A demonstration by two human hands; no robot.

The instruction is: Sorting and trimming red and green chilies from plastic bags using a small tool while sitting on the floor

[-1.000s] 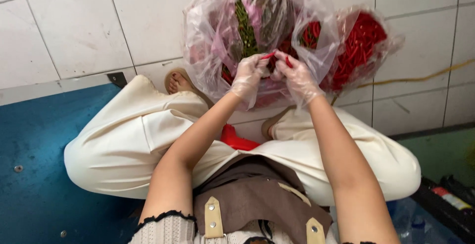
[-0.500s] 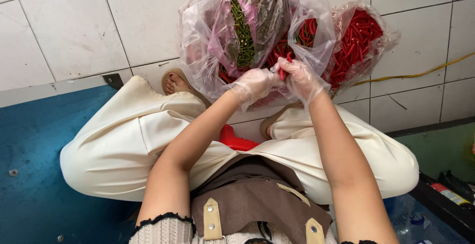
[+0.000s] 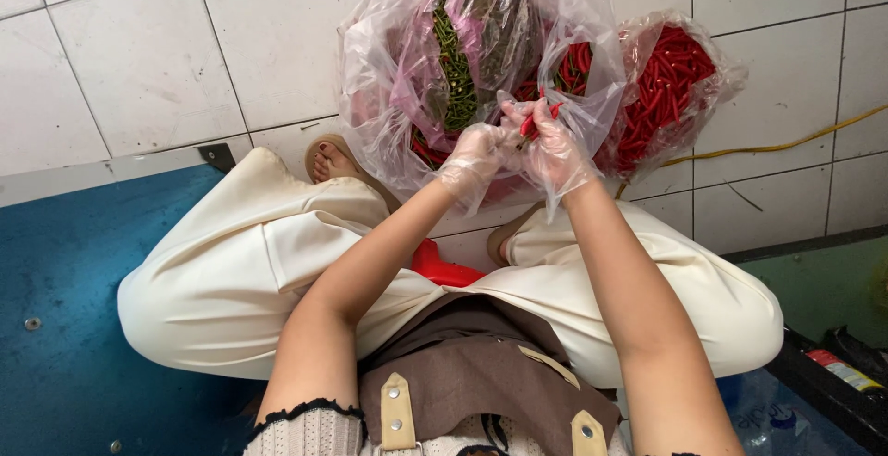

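Observation:
Both my hands wear thin clear plastic gloves and meet over the floor in front of my knees. My right hand pinches a small red chilli by its end. My left hand is closed at the same chilli from the left. Just behind them stands a clear plastic bag holding green chilli stems and dark scraps. To its right a second clear bag is full of red chillies.
I sit low in cream trousers and a brown apron, one bare foot in a sandal. A red stool edge shows between my legs. White tiled floor, a blue surface at left, a yellow cable at right.
My hands have lifted slightly toward the bags and stay together on a red chilli; the view has shifted a little.

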